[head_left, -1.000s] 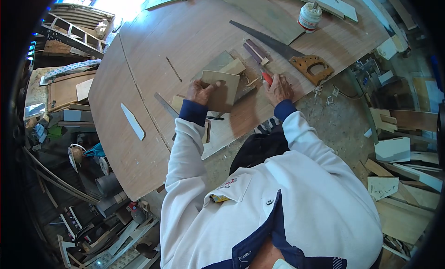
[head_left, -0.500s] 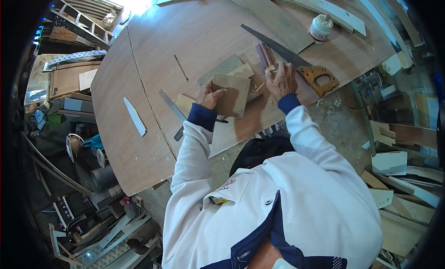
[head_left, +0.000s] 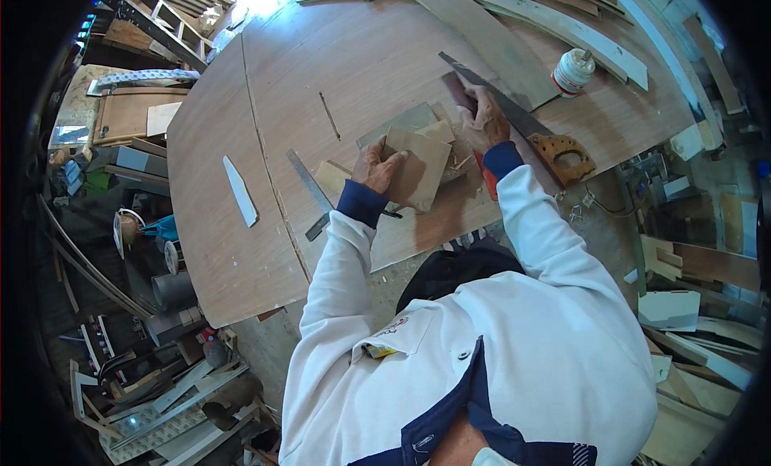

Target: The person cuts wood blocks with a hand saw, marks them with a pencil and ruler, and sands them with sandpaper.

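Observation:
My left hand (head_left: 377, 166) grips the left edge of a small square wooden board (head_left: 418, 173), thumb on its face. The board is tilted over other thin pieces on the workbench. My right hand (head_left: 485, 122) is closed around a reddish-brown sanding block (head_left: 458, 92), just left of the handsaw (head_left: 524, 122) with its wooden handle. A red object (head_left: 487, 177) shows partly beside the right cuff; its kind is hidden. Below the board lie a grey flat piece (head_left: 393, 122) and a pale wood offcut (head_left: 438, 131). A try square (head_left: 305, 177) lies near my left wrist, partly covered.
A white glue bottle (head_left: 573, 71) stands at the back right, near long wood strips (head_left: 562, 32). A pointed white piece (head_left: 239, 191) and a thin dark stick (head_left: 330, 115) lie on the wooden tabletop (head_left: 209, 257). Stacked offcuts (head_left: 683, 370) fill the right side.
My right hand has closed over the sanding block and shifted it slightly. The square board in my left hand has turned and tilted. The view has shifted a little.

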The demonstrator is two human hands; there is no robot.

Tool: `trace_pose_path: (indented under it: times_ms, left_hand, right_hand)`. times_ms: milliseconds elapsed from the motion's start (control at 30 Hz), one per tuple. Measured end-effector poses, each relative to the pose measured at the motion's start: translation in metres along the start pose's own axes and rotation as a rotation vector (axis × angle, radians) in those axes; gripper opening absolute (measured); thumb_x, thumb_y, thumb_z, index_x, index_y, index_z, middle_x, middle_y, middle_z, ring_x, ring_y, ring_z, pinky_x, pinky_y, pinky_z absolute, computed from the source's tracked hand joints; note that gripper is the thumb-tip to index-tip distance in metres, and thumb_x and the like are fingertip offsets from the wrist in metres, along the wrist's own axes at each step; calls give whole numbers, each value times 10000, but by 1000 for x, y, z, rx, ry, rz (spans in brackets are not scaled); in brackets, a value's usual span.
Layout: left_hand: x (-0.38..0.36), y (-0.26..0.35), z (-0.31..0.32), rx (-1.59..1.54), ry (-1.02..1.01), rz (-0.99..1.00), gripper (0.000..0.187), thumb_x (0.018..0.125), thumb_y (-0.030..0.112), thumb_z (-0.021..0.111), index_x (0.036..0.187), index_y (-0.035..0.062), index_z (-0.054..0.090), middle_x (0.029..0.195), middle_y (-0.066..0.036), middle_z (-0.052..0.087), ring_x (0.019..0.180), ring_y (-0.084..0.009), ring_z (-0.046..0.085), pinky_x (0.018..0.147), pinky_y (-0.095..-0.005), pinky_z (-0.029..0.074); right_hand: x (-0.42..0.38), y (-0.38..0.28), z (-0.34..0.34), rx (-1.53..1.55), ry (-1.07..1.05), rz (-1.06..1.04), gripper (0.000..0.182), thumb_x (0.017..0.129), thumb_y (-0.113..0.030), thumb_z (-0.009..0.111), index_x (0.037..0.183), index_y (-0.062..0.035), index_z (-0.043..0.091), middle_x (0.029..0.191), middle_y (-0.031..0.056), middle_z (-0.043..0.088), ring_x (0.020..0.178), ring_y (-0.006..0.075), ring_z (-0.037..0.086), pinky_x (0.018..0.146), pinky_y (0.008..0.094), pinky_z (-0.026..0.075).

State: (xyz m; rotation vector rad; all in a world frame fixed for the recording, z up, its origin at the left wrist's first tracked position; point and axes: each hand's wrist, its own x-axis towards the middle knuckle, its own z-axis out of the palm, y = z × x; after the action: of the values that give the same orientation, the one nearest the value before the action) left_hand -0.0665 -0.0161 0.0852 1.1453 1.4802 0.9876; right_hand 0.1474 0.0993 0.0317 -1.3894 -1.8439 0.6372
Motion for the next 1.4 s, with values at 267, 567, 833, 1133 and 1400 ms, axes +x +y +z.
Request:
trace_pose_path:
  times_ms: [267,567,833,1133,1400]
  left_hand:
    - [3,14,3,852,92,409,349,852,242,639,1066,-30,597,896,-162,690,766,-290,661,726,-349,506]
    - [-5,50,-29,532,-19,229,270,826,236,631,961,4,608,822,-219,661,798,-383,642,698,-428,482]
    - [-12,50,-25,493,-45,265,286,833,238,633,943,-25,620,759,-199,656,683,-345,642,646,-391,485]
    - [-12,25,-4,358,-54,11,483,776,391,711,990,-33,629,820,-190,672,787,-300,668,698,-393,505]
    - [-14,13,-4,609,32,169,542,790,394,696,1096,-46,618,938,-254,667,881,-371,660,784,-403,511]
  right_hand:
    - [-16,-55,-22,375,-375,-149,363,849,-171,593,1192,-54,576,1000,206,649,887,332,633,823,365,491]
    - [-46,-54,-64,481,-266,42,304,866,-135,583,1143,-19,630,993,213,664,935,298,647,816,356,498]
    - [-65,-54,-71,237,-418,-166,325,871,-70,586,1192,-29,613,963,141,660,883,217,623,801,306,494]
    - [-88,-48,-49,795,-366,130,361,908,-143,599,1253,-41,587,959,32,611,847,117,566,793,243,466]
    - [-109,-45,-19,863,-103,359,361,885,-129,621,1231,-29,594,1039,68,639,871,139,611,812,280,495]
